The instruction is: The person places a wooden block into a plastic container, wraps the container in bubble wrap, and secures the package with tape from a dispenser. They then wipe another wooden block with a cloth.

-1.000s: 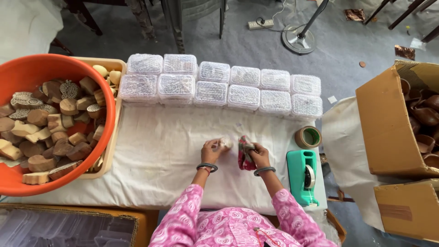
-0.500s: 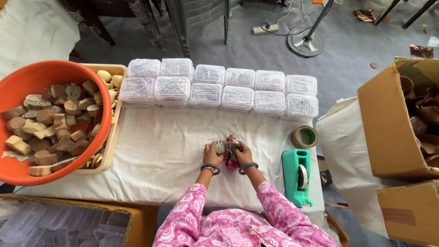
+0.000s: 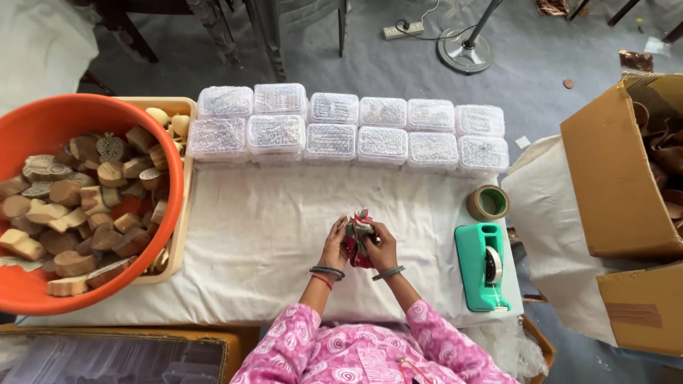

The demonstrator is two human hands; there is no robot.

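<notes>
Both my hands meet over the middle of a white cloth-covered table (image 3: 249, 235). My left hand (image 3: 334, 242) and my right hand (image 3: 380, 247) grip a small red patterned cloth bundle (image 3: 358, 238) between them, fingers curled around it. What the bundle wraps is hidden. Bangles sit on both wrists, and pink patterned sleeves cover my arms.
Two rows of clear lidded plastic boxes (image 3: 341, 131) line the table's far edge. An orange tub (image 3: 43, 135) of carved wooden blocks stands at left in a tray. A green tape dispenser (image 3: 484, 267) and a tape roll (image 3: 488, 203) lie at right. Open cardboard boxes (image 3: 619, 171) stand beyond.
My hands have drawn together around the red cloth bundle, which was held mostly by the right hand a second ago. The view has shifted slightly.
</notes>
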